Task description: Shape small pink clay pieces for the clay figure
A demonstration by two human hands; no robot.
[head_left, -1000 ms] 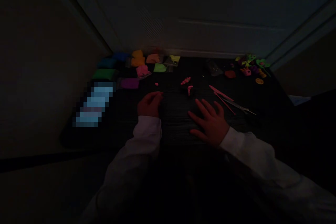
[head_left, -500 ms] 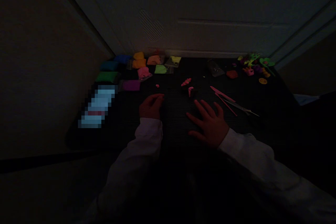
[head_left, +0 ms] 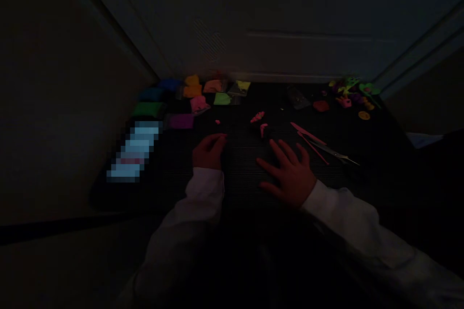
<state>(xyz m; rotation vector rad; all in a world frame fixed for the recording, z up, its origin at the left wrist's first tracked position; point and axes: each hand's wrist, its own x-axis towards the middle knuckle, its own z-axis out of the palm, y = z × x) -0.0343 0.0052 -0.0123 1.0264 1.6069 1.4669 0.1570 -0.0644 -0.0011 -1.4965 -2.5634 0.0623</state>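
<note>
My left hand (head_left: 209, 151) rests over the dark ribbed table with thumb and fingertips pinched together. Whatever lies between those fingertips is too dark to make out. Fingers spread and holding nothing, my right hand (head_left: 289, 172) hovers at or just above the surface; contact is unclear. Beyond its fingertips stands a small pink clay piece (head_left: 264, 130) on something dark. A knobbly pink clay shape (head_left: 257, 117) lies just behind that. A tiny pink clay lump (head_left: 217, 121) sits past my left hand. Right of my right hand are a pink plastic knife (head_left: 307, 133), a thin pink stick (head_left: 313, 148) and scissors (head_left: 334, 153).
Bags of coloured clay, including a purple one (head_left: 181, 121) and a green one (head_left: 148, 109), line the back left. A lit, blurred screen (head_left: 136, 150) lies at the left edge. Colourful clay flowers (head_left: 369, 89) and a yellow disc (head_left: 364, 115) occupy the far right corner.
The picture is dimmer, and the scene sits slightly lower in view. Both hands keep almost the same pose and place; nothing on the table has visibly moved.
</note>
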